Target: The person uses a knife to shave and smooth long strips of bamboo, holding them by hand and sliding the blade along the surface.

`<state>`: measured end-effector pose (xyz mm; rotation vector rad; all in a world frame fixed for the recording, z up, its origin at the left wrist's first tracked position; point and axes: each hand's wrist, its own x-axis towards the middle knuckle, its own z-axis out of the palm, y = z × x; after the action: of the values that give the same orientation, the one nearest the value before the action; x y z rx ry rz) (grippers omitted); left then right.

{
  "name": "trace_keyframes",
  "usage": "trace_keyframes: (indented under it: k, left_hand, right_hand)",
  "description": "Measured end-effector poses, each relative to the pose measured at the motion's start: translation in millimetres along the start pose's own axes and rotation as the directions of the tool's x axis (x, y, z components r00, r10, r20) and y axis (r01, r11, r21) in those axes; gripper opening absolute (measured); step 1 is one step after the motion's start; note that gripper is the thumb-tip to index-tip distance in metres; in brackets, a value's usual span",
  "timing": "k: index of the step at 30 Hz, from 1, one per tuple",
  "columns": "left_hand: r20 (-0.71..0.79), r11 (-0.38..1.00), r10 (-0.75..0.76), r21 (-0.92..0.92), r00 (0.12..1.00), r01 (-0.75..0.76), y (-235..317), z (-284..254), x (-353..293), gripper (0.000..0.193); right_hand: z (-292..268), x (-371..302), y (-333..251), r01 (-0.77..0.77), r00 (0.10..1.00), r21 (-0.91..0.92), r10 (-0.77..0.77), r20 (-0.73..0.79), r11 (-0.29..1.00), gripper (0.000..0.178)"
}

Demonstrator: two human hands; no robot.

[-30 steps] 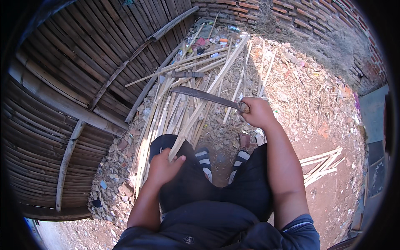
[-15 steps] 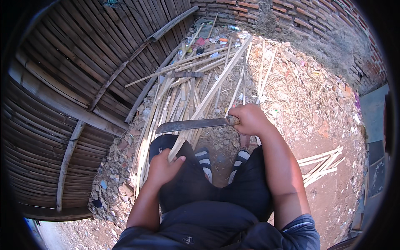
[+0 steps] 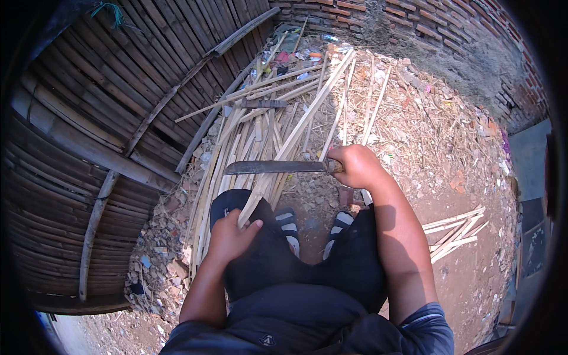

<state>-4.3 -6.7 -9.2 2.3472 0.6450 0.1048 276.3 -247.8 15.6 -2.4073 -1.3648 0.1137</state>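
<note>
- Across the long, flat, pale strip of split wood or bamboo point(image 3: 294, 139), nearer its lower end than its far end, lies the dark, broad-bladed steel machete point(image 3: 275, 167); I take the strip to be the piece being worked.
- At the strip's lower end, the left hand point(image 3: 232, 238) has its fingers curled round it, thumb along the right side.
- Right of the strip, the right hand point(image 3: 358, 167) is closed round the machete's handle, edge of the blade toward the person.
- Progress: the strip shows no cut right through along its visible length, so I judge work on it unfinished.
- Left of the strip and partly beneath it, a heap of long, pale, narrow slats point(image 3: 236, 147) lies on rubble. Well apart to the strip's right is a small bundle of similar pale slats point(image 3: 452, 220). Which are finished and which are waiting, I cannot establish.
- Hidden: the strip's gripped end, the left fingertips and most of the handle, covered by the hands.
- Hard to make out: whether blade and strip touch, whether the strip rests on the black-trousered left knee point(image 3: 234, 204), and any fine shaving marks.
</note>
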Motion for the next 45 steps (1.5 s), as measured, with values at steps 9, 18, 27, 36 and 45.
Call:
trace_keyframes:
  k: [9,18,27,36,45]
  left_hand:
    - [0.002,0.997,-0.048,0.068,0.999,0.047,18,-17,-28,0.042]
    - [-0.142,0.987,-0.017,0.153,0.990,0.039,7,-48,-63,0.041]
    - [-0.345,0.950,0.070,0.310,0.936,0.043,-56,-64,-94,0.039]
    - [-0.432,0.892,0.203,0.451,0.878,0.016,-117,-87,-130,0.036]
    - [-0.418,0.905,0.228,0.424,0.879,-0.033,-117,-83,-114,0.036]
  right_hand:
    - [-32,-15,20,-0.300,0.908,0.131,0.325,-0.263,0.945,0.035]
    - [-29,-16,-35,0.103,0.990,0.017,-0.101,-0.101,0.994,0.026]
    - [-27,-1,-33,-0.030,0.964,0.087,0.052,-0.261,0.996,0.025]
    - [-32,5,-19,-0.149,0.925,0.209,0.211,-0.316,0.966,0.036]
    - [-20,13,-70,0.273,0.931,-0.035,-0.273,-0.242,0.961,0.028]
